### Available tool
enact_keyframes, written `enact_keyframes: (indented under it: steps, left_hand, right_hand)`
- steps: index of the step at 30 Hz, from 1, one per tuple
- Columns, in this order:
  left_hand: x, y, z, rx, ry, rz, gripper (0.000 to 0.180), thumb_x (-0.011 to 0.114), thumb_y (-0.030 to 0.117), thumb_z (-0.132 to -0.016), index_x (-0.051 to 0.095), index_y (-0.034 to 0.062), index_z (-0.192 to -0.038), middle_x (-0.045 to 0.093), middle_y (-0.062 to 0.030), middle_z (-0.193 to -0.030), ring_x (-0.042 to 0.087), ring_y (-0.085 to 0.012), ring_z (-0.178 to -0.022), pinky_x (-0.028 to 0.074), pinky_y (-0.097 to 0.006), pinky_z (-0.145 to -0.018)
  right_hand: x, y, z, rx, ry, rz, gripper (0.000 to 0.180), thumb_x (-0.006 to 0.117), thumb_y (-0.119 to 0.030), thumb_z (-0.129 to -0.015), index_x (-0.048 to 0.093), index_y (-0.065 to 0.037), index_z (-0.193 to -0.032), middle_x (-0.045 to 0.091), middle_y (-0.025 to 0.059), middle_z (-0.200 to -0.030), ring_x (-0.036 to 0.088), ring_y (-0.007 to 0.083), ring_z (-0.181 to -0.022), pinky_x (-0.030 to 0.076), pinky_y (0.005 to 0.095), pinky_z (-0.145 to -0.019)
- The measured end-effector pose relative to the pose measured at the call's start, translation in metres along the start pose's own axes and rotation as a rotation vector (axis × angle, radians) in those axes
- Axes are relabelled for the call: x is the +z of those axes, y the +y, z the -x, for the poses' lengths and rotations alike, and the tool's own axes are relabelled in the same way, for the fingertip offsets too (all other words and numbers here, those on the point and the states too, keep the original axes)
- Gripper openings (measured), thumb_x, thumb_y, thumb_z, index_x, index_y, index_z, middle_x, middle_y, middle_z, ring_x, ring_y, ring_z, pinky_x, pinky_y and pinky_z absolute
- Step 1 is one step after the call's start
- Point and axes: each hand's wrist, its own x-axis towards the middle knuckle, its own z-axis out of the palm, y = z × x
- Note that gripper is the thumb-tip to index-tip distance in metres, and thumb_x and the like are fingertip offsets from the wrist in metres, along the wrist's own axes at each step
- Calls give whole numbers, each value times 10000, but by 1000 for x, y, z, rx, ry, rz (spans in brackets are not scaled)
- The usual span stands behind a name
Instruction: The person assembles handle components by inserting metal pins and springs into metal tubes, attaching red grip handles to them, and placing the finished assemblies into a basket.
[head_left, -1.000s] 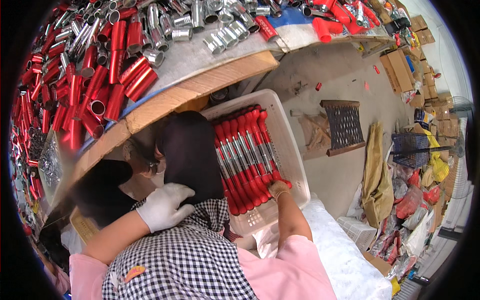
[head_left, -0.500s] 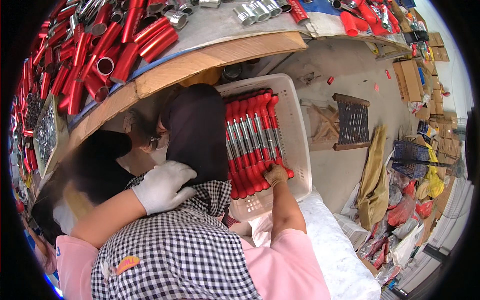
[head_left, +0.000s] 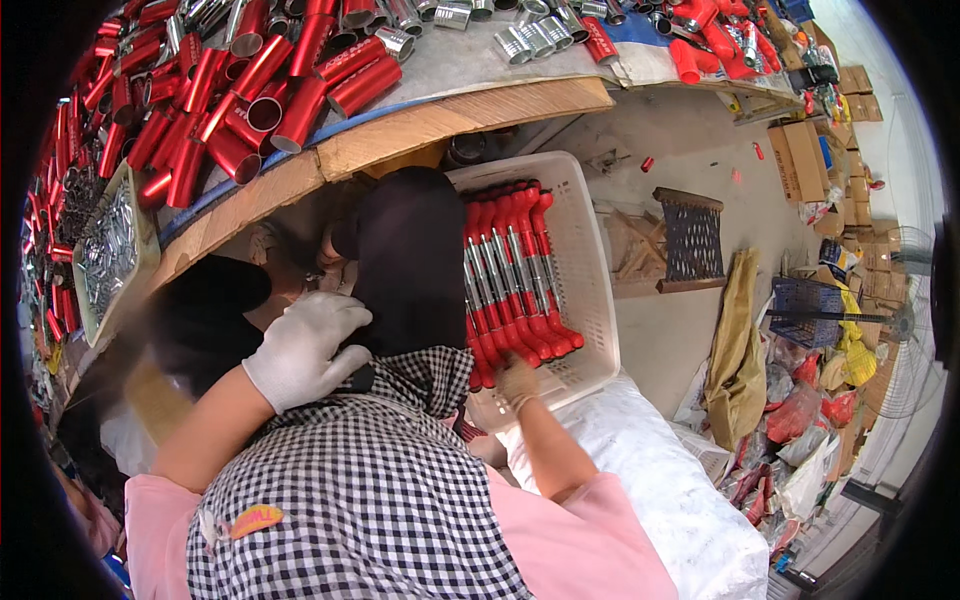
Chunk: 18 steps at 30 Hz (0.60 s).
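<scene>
While the right hand [head_left: 517, 382] rests at the near end of the red rods [head_left: 510, 280], its gloved fingers curl against the lowest rod ends; whether they actually grip one cannot be told. These rods lie side by side in a neat row inside the white basket [head_left: 590, 290], which sits on a white sack [head_left: 660, 480] below the bench edge [head_left: 450, 125]. Well apart from the basket, the left hand [head_left: 305, 345] in a white glove is half closed with bent fingers, lying against black cloth [head_left: 405, 255] at the top of a checked apron [head_left: 370, 480]; it holds nothing that can be made out. So the rods are to the right of this hand and just beyond the right one. On the bench lie many loose red tubes [head_left: 270, 85] and silver tubes [head_left: 530, 40]. A black crate [head_left: 690, 240] stands on the floor past the basket.
</scene>
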Motion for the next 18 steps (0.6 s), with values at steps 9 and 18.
enact_keyframes:
  steps: [9, 18]
  left_hand:
    - [-9, 2, 7, 15, -62, 43, 378, 688, 189, -787, 631, -18, -1098, 624, -184, -1172, 571, -363, -1098, 448, -440, -971]
    - [-25, -2, 29, 18, 23, 66, 364, 691, 178, -788, 636, 2, -1102, 631, -172, -1129, 574, -364, -1090, 451, -449, -962]
  right_hand:
    - [20, -14, 27, 206, -59, -28, 709, 595, -350, -811, 389, -80, -1433, 606, 305, -1193, 585, 455, -1123, 453, 504, -972]
    - [52, 36, -11, 3, 14, 155, 658, 613, -330, -824, 456, -49, -1398, 697, 234, -922, 697, 334, -825, 543, 395, -726]
